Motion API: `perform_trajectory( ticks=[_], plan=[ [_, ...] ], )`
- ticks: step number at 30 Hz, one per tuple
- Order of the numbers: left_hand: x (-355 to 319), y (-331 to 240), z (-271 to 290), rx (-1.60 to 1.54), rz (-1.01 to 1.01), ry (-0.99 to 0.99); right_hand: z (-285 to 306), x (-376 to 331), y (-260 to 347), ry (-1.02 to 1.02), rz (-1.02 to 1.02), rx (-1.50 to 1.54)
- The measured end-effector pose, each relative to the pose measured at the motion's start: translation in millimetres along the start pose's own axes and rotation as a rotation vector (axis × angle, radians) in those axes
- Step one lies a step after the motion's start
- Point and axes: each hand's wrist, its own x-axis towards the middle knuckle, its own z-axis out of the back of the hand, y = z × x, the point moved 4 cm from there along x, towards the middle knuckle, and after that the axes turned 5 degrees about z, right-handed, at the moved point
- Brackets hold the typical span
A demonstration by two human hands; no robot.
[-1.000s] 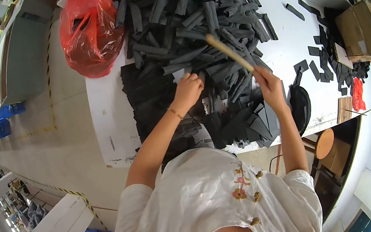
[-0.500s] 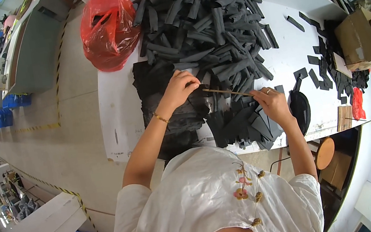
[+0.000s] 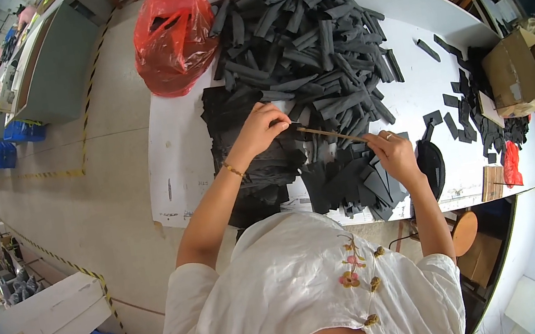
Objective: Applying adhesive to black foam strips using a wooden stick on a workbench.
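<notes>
My right hand (image 3: 394,156) is closed on the near end of a thin wooden stick (image 3: 335,134). That stick slants up and left over the black pieces, its tip close to my left fingertips. My left hand (image 3: 264,128) is pinched over a stack of flat black sheets (image 3: 227,128); a small dark bit shows at its fingertips, too small to name. Beyond both hands rises a large heap of rolled black strips (image 3: 304,44). Loose flat black pieces (image 3: 373,182) lie under and beside my right hand.
A red plastic bag (image 3: 174,49) stands at the table's far left corner. On the right are a cardboard box (image 3: 520,77), scattered black pieces (image 3: 451,101), a small red bag (image 3: 511,165) and a black round-edged item (image 3: 430,167). A low white board (image 3: 423,2) edges the table's far side.
The view has shifted slightly, so the table and heap sit a little farther right on the left side. Both hands keep nearly the same pose, with the stick still in my right hand.
</notes>
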Motion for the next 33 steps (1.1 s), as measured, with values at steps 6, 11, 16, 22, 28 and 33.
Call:
perform_trajectory(
  ticks=[6,11,16,22,28,33],
  plan=[
    [-3,-11,-5,0.05,-0.088,-0.022,-10,12,19,-0.016,0.052,0.04],
    [-9,-2,12,0.052,-0.037,-0.029,14,5,21,0.014,0.027,0.052],
    [-10,-1,14,0.027,-0.014,-0.015,24,-1,16,-0.034,-0.006,0.021],
    [-7,-6,6,0.027,-0.032,-0.005,8,-2,14,-0.017,0.027,-0.027],
    [-11,-40,-22,0.076,-0.197,0.011,-54,30,38,-0.031,-0.025,0.315],
    [-53,-72,28,0.049,-0.186,-0.931,-117,26,52,0.055,-0.432,0.912]
  ],
)
